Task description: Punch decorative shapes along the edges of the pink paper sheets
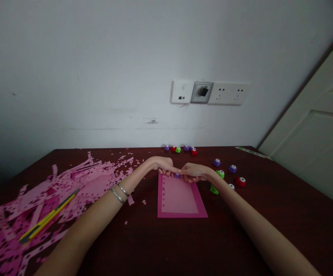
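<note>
At the far edge of a pink sheet of paper, a small purple craft punch shows between my two hands. My left hand grips it from the left with curled fingers, the index finger reaching across its top. From the right, my right hand closes on the same punch, its thumb or finger meeting the left one above it. Most of the punch is hidden by the fingers. A darker pink border surrounds the lighter sheet, and a column of small punched shapes runs down its left side.
Pink paper scraps cover the left of the dark table, with a yellow craft knife on them. Several punches, such as a red punch and a green punch, sit at right; more stand along the wall.
</note>
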A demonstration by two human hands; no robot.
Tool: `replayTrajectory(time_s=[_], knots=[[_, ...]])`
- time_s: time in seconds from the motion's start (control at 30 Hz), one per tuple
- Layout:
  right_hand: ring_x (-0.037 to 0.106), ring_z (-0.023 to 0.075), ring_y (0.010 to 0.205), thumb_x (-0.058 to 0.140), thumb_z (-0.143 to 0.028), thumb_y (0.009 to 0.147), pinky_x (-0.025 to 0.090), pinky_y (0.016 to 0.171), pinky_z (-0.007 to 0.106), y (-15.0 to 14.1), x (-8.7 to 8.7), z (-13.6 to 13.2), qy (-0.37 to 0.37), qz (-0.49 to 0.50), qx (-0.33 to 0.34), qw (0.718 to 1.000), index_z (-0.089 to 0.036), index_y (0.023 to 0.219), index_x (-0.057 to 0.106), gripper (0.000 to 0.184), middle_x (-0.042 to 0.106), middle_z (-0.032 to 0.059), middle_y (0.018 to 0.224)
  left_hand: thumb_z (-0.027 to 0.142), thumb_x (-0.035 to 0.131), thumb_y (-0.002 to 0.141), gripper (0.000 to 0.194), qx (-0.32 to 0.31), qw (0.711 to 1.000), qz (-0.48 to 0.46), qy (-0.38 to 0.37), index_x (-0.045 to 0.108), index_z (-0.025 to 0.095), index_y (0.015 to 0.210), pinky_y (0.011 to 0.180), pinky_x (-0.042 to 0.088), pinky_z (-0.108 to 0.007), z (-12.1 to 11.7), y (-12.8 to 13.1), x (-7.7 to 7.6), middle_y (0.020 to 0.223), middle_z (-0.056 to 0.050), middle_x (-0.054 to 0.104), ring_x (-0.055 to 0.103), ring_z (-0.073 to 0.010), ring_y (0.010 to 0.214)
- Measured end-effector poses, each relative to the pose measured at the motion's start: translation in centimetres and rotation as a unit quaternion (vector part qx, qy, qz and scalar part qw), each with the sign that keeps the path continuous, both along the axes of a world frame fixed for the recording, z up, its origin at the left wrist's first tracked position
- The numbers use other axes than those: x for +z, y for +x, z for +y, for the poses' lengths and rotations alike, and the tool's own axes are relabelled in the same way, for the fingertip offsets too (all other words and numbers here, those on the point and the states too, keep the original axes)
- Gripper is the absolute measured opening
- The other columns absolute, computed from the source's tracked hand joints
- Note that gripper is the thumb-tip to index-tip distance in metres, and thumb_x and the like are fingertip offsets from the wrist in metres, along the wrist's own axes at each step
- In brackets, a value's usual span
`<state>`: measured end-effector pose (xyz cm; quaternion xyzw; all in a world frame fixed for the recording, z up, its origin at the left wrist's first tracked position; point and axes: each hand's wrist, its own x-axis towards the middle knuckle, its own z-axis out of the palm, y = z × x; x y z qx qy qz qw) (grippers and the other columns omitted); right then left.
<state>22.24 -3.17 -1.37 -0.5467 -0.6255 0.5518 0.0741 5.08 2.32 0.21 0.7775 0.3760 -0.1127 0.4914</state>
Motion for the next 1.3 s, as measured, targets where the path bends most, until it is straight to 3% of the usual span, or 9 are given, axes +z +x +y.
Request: replayTrajectory(time_s=[0.33, 0.5, 0.63, 0.77, 0.87, 0.97, 1.03, 1.13, 1.3], knots=[[0.031, 0.0027, 0.030, 0.047, -0.057, 0.078, 0.019, 0.030, 0.017, -0.3, 0.6, 0.5, 0.014, -0.067, 0.047, 0.997, -0.015, 0.052, 0.048, 0.050, 0.044, -0.0043, 0.039, 0.060, 0.071, 0.051, 0.048, 0.002, 0.989, 0.011, -0.150, 0.058, 0.014, 0.051, 0.035, 0.009, -0.018, 1.4, 0.7, -0.5, 0.041, 0.006, 0.029, 0.016, -0.0022, 0.036], [0.030, 0.0027, 0.030, 0.048, -0.056, 0.078, 0.020, 0.031, 0.017, -0.1, 0.4, 0.7, 0.021, -0.067, 0.049, 0.996, -0.015, 0.053, 0.049, 0.048, 0.044, -0.0051, 0.039, 0.058, 0.072, 0.052, 0.046, 0.013, 0.987, -0.017, -0.161, 0.056, 0.015, 0.052, 0.036, 0.009, -0.019, 0.9, 0.3, -0.5, 0.042, 0.007, 0.027, 0.014, -0.0019, 0.037], [0.031, 0.0022, 0.030, 0.049, -0.048, 0.080, 0.020, 0.031, 0.017, 0.0, 0.6, 0.6, 0.021, -0.055, 0.041, 0.997, -0.015, 0.051, 0.047, 0.044, 0.045, -0.0050, 0.040, 0.061, 0.067, 0.055, 0.048, 0.047, 0.995, -0.046, -0.069, 0.056, 0.014, 0.056, 0.037, 0.014, -0.020, -0.2, -0.2, -0.1, 0.046, 0.003, 0.040, 0.025, -0.0033, 0.037], [0.029, 0.0021, 0.030, 0.052, -0.043, 0.078, 0.018, 0.031, 0.017, -0.1, 0.9, 0.3, 0.060, -0.042, 0.029, 0.997, -0.015, 0.049, 0.045, 0.041, 0.042, -0.0056, 0.038, 0.063, 0.059, 0.063, 0.050, 0.051, 0.990, -0.046, 0.122, 0.055, 0.014, 0.053, 0.042, 0.024, -0.023, -1.6, -0.6, 0.6, 0.048, 0.001, 0.044, 0.035, -0.0066, 0.042], [0.030, 0.0024, 0.031, 0.055, -0.050, 0.074, 0.019, 0.031, 0.017, 0.0, 1.0, 0.2, 0.093, -0.051, 0.021, 0.994, -0.016, 0.048, 0.045, 0.045, 0.043, -0.0049, 0.038, 0.056, 0.050, 0.073, 0.046, 0.052, 0.948, 0.014, 0.313, 0.062, 0.013, 0.064, 0.053, 0.035, -0.028, -4.3, -0.9, 1.0, 0.062, -0.007, 0.057, 0.050, -0.0158, 0.057], [0.031, 0.0033, 0.032, 0.056, -0.059, 0.070, 0.021, 0.032, 0.018, 0.0, 1.1, 0.2, 0.111, -0.063, 0.021, 0.992, -0.016, 0.050, 0.048, 0.048, 0.043, -0.0044, 0.039, 0.049, 0.047, 0.077, 0.048, 0.041, 0.893, 0.070, 0.443, 0.060, 0.009, 0.101, 0.072, 0.041, -0.039, -8.4, -1.4, 0.8, 0.102, -0.021, 0.057, 0.051, -0.0327, 0.096], [0.033, 0.0038, 0.033, 0.054, -0.063, 0.069, 0.022, 0.032, 0.018, 0.1, 1.3, 0.2, 0.119, -0.069, 0.026, 0.990, -0.015, 0.052, 0.049, 0.050, 0.043, -0.0043, 0.040, 0.054, 0.055, 0.070, 0.067, 0.005, 0.897, 0.116, 0.426, 0.052, 0.006, 0.117, 0.084, 0.036, -0.048, -11.0, -1.8, 0.3, 0.119, -0.027, 0.047, 0.040, -0.0410, 0.112], [0.034, 0.0041, 0.034, 0.053, -0.065, 0.068, 0.022, 0.032, 0.017, 0.2, 1.7, 0.1, 0.123, -0.072, 0.024, 0.989, -0.015, 0.053, 0.049, 0.052, 0.043, -0.0038, 0.041, 0.058, 0.050, 0.073, 0.083, -0.038, 0.920, 0.133, 0.367, 0.029, 0.006, 0.135, 0.096, 0.022, -0.056, -13.3, -2.2, -0.3, 0.139, -0.028, 0.023, 0.017, -0.0426, 0.128], [0.038, 0.0047, 0.037, 0.054, -0.061, 0.071, 0.026, 0.032, 0.017, 0.8, 2.1, 0.2, 0.152, -0.078, 0.026, 0.985, -0.014, 0.063, 0.053, 0.047, 0.046, -0.0029, 0.046, 0.066, 0.036, 0.076, 0.088, -0.070, 0.921, 0.139, 0.357, 0.017, 0.007, 0.139, 0.100, 0.012, -0.059, -13.4, -2.5, -0.9, 0.143, -0.025, 0.013, 0.007, -0.0393, 0.132]])
